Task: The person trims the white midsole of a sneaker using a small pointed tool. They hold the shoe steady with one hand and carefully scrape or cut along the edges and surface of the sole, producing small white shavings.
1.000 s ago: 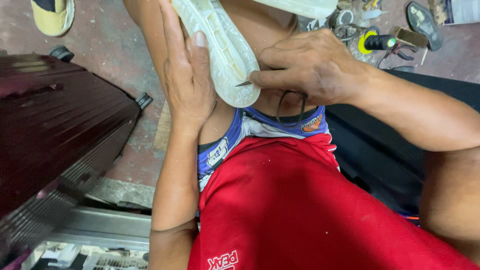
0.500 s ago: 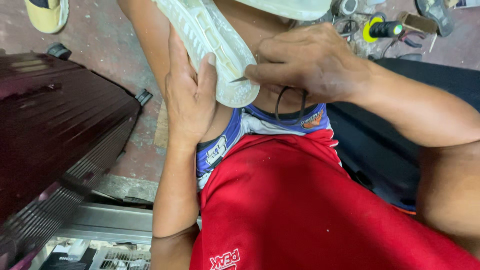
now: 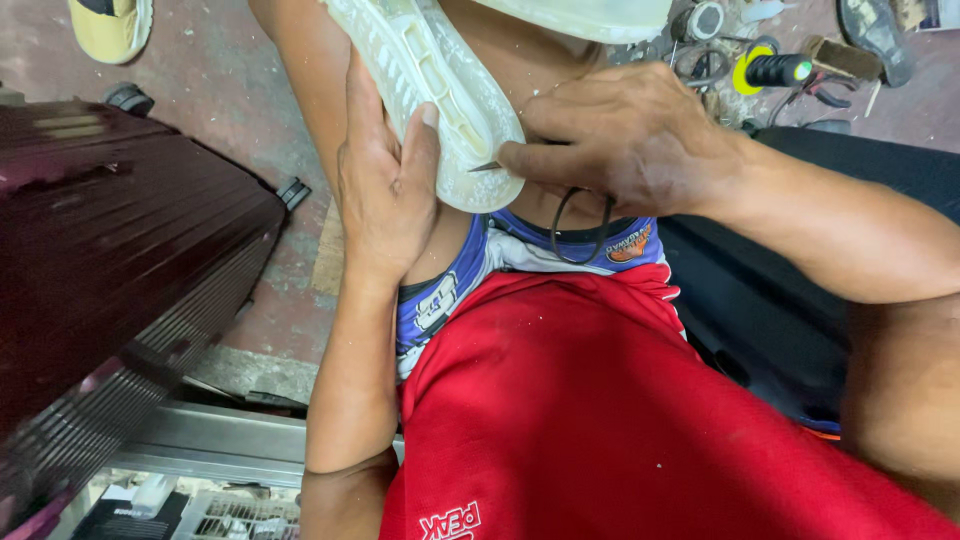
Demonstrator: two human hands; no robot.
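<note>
Shifted my left hand (image 3: 385,190) higher along the white shoe sole (image 3: 440,95), palm and fingers clamped on it. Right hand (image 3: 625,135) pinches a thin metal needle (image 3: 487,167), tip at the sole's edge.

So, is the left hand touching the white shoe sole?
Touching. The head view shows the left hand pressed flat against the white shoe sole, its thumb lying over the sole's edge, with no gap visible between them.

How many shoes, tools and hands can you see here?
Shoes: 3, the white-soled shoe being held, a yellow shoe, a dark shoe
Tools: 2, a thin metal tool, a black-handled tool
Hands: 2, left hand, right hand
Total: 7
</note>
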